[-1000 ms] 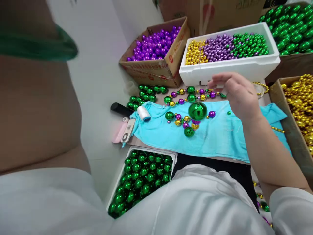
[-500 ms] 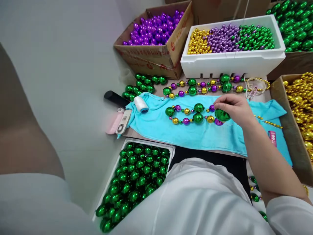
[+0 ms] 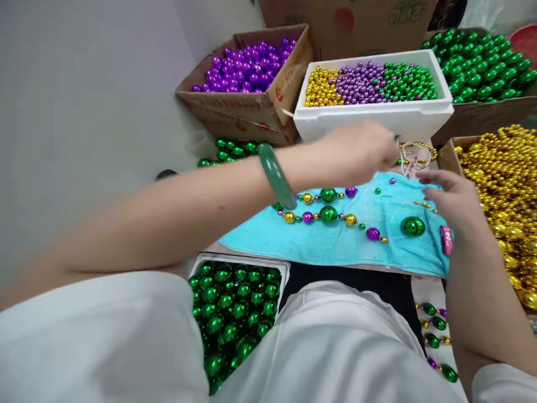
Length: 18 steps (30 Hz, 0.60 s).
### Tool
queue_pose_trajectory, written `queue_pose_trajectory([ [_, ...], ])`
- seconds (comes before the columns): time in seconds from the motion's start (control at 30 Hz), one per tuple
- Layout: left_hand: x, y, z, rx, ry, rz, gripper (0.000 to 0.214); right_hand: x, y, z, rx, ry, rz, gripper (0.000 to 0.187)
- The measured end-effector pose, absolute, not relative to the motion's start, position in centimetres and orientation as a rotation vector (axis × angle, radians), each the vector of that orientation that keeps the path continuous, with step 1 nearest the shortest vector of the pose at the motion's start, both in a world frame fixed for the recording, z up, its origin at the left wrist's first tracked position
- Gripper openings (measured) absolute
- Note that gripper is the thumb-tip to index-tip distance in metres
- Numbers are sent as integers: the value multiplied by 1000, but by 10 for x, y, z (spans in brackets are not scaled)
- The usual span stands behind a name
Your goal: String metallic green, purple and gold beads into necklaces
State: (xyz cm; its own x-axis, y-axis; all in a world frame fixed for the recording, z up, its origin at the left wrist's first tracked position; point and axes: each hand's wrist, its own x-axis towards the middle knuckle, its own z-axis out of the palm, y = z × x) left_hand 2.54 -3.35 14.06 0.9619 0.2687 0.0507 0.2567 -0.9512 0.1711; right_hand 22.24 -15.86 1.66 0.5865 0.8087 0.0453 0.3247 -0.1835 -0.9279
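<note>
Where the left forearm, wearing a green bangle (image 3: 277,176), crosses above a turquoise towel (image 3: 260,240), it hides part of a bead strand (image 3: 329,215) in green, gold and purple. The strand lies in two rows across the towel's middle; its nearer row ends in a purple and a gold bead, with thin thread (image 3: 396,238) leading toward a large green bead (image 3: 413,226) near the towel's right end. The left hand (image 3: 369,148), blurred, is raised over the far edge, fingers curled inward; whether they grip anything cannot be told. The right hand (image 3: 459,204) hangs over the right end, fingers loosely apart, nothing visible between them. Just beside its wrist is a pink packet (image 3: 446,239). Past the far edge stand a cardboard box (image 3: 235,109) of purple beads and a white foam box (image 3: 419,118) of gold, purple and green beads. Off the near left edge sits a tray (image 3: 286,273) of green balls.
</note>
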Motion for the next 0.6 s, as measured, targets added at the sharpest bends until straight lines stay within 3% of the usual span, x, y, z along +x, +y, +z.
queue_pose_trajectory([
  [0.07, 34, -33, 123, 2963, 308, 0, 19, 210, -158, 38, -1444, -844, 606, 26],
  [0.2, 41, -33, 79, 2929, 313, 133, 27, 176, -143, 44, -1140, -770, 1032, 35],
  [0.33, 32, -30, 51, 2952, 353, 260, 28, 163, -131, 17, -1080, -617, 1256, 41],
  [0.6, 9, -37, 18, 2604, 509, 98, 23, 150, -135, -25, -1143, -657, 1522, 44],
])
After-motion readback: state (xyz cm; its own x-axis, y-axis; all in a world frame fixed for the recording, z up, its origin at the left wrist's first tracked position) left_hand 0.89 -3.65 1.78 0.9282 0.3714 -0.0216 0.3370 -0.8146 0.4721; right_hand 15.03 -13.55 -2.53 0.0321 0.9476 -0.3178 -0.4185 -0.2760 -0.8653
